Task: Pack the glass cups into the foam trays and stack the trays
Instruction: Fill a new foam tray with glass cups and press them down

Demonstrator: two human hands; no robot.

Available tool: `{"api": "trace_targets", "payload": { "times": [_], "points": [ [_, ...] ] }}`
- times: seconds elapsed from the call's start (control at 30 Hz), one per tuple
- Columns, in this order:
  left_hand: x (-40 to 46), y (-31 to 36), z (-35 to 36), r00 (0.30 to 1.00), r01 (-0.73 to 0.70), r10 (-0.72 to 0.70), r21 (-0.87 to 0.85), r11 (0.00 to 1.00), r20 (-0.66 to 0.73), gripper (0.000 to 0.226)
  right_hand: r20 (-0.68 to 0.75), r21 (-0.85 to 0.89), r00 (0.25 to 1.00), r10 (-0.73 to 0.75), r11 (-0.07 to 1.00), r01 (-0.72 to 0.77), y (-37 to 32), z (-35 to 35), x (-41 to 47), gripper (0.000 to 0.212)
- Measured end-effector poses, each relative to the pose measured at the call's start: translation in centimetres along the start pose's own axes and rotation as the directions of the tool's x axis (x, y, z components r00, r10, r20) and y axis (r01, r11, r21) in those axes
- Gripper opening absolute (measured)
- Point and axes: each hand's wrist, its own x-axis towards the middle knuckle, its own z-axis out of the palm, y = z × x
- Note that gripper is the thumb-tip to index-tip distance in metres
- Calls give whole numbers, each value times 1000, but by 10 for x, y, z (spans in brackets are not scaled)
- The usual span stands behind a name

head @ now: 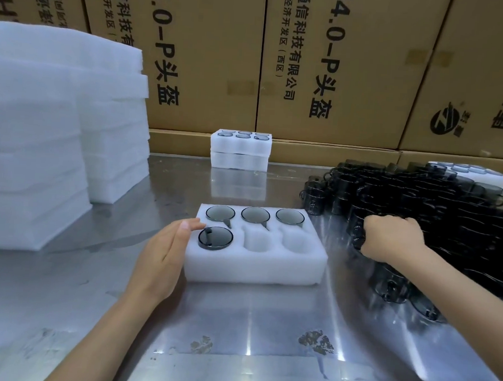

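A wall of brown cardboard cartons (334, 68) printed with black characters is standing behind a steel table (235, 330) that is filling the lower view. At the far left, tall piles of white foam sheets (47, 136) are resting on the table; at the right, a large heap of dark glass cups (437, 207) is lying well apart from them. At the back centre, two filled foam trays (240, 150) are sitting stacked one on the other. Nearer the person, the open foam tray (255, 258) is lying flat, with three cups seated along its far row and a fourth cup (215, 237) sitting in the near left pocket, its handle not yet fully settled by the look of it; two near pockets are showing bare foam. The left hand (167, 253) is lying open, fingers straight, against the tray's left edge, steadying it. The right hand (394, 240) is reaching into the heap with its fingers curled down among the cups; whether it is actually gripping one I cannot tell, since the fingertips are hidden. To do this step well, the person would probably be lifting one cup cleanly without dragging its neighbours, turning the handle toward the pocket's slot, and pressing it level while the left hand is bracing the foam.
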Motion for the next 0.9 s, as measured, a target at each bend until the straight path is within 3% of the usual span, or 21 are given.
{"api": "trace_targets", "payload": {
  "times": [0.13, 0.2, 0.33, 0.5, 0.57, 0.7, 0.8, 0.9],
  "points": [
    [-1, 0, 0, 1000, -2, 2, -4, 1000, 9, 47, -90, 41, 989, -116, 992, 120, -12, -3, -1, 9],
    [-1, 0, -1, 1000, -2, 2, -2, 1000, 12, 47, -88, 146, 989, -117, 981, 129, -13, -2, 5, 25],
    [-1, 0, 0, 1000, 8, -8, -2, 1000, 21, 44, 110, 272, 970, -217, 945, 181, -11, 4, 16, 62],
    [-1, -1, 0, 1000, 7, -7, -23, 1000, 20, 43, 102, 244, 971, -218, 951, 188, -9, 4, 23, 61],
    [0, -1, 0, 1000, -2, 3, -29, 1000, 19, 44, 18, 338, 984, -178, 927, 162, -7, 0, 22, 63],
    [1, -3, 1, 1000, -18, 19, -35, 999, 8, 45, -335, 577, 942, -3, 790, 208, -22, -13, 1, 56],
    [1, -4, 1, 1000, -19, 19, -32, 999, 12, 43, -442, 609, 892, -93, 700, 374, -50, -28, -20, 50],
    [1, -4, 0, 1000, -21, 21, -21, 1000, 15, 43, -455, 593, 869, -195, 662, 459, -83, -32, -36, 50]
  ]
}}
